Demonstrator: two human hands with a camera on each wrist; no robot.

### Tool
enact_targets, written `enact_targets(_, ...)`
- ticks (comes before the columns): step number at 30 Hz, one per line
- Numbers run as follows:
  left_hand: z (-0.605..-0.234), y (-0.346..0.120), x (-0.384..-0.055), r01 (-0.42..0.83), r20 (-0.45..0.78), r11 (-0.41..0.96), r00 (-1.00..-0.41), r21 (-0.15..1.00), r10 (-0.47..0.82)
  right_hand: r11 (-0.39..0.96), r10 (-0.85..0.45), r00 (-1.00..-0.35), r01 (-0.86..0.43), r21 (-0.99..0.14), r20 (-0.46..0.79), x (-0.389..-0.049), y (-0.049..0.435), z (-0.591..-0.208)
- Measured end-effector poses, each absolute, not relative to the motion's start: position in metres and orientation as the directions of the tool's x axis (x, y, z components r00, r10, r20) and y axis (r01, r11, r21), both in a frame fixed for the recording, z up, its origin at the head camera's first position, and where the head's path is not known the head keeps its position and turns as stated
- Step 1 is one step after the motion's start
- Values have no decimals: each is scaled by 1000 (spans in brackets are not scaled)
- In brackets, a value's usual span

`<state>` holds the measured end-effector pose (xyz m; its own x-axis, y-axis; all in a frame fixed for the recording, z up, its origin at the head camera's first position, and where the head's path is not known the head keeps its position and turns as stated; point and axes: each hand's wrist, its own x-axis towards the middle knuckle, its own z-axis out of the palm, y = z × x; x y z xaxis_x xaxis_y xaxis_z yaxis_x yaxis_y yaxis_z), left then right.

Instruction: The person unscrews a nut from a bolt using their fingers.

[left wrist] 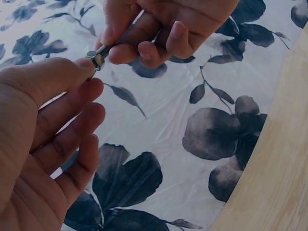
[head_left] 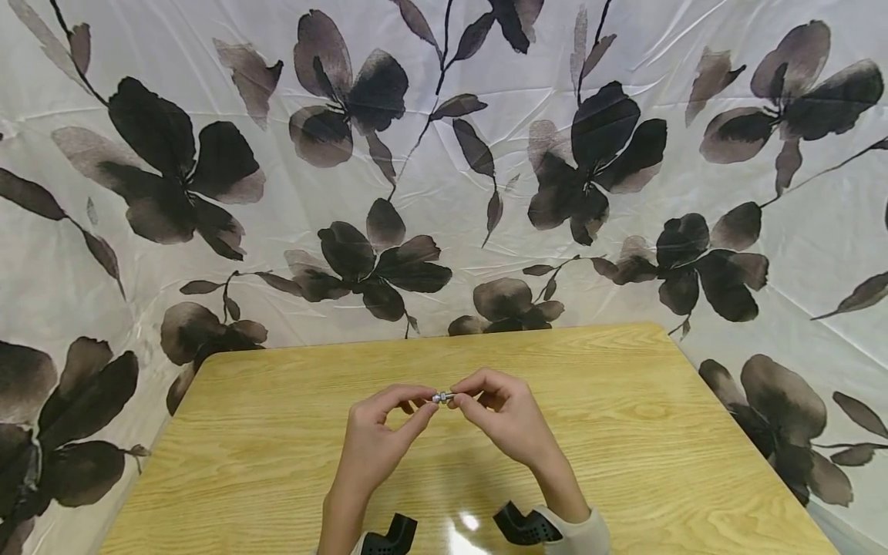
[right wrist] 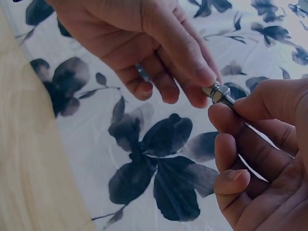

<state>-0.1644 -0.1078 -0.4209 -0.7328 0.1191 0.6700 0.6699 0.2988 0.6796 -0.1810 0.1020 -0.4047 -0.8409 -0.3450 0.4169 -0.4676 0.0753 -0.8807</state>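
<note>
A small silver metal bolt [head_left: 444, 398] is held level above the table between both hands. My left hand [head_left: 380, 433] pinches one end of it between thumb and fingertips. From the other side, my right hand [head_left: 509, 420] pinches the threaded shank with thumb and index finger. A hex nut [right wrist: 221, 93] sits on the bolt between the two hands, shown closer in the right wrist view. In the left wrist view some thread [left wrist: 102, 49] shows between the nut and the right fingertips. The bolt's left end is partly hidden by the left fingertips.
A light wood table [head_left: 277, 462] lies under the hands. Behind and beside it hangs a white cloth [head_left: 486, 254] with dark flowers. Black wrist mounts [head_left: 391, 537] sit on both forearms at the near edge of view.
</note>
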Motion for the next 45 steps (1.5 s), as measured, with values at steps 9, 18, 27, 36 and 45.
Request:
enact_targets(9, -424, -109, -166, 715, 711, 221, -694, 663, 111, 69, -373, -826, -478, -876, 422, -182, 101, -407)
enact_targets(18, -424, -108, -167, 737, 730, 178, -673, 652, 114, 130, -364, -845, -464, -876, 393, -181, 100, -405)
enact_targets(27, -424, -108, -167, 748, 737, 173, -663, 641, 135, 199, -371, -866, -427, -882, 335, -180, 98, -406)
enact_targets(36, -425, -108, -165, 733, 722, 178, -679, 657, 132, 162, -389, -843, -461, -873, 373, -180, 98, -405)
enact_targets(45, -424, -107, -166, 728, 721, 191, -683, 658, 121, 83, -405, -787, -538, -839, 465, -180, 98, -408)
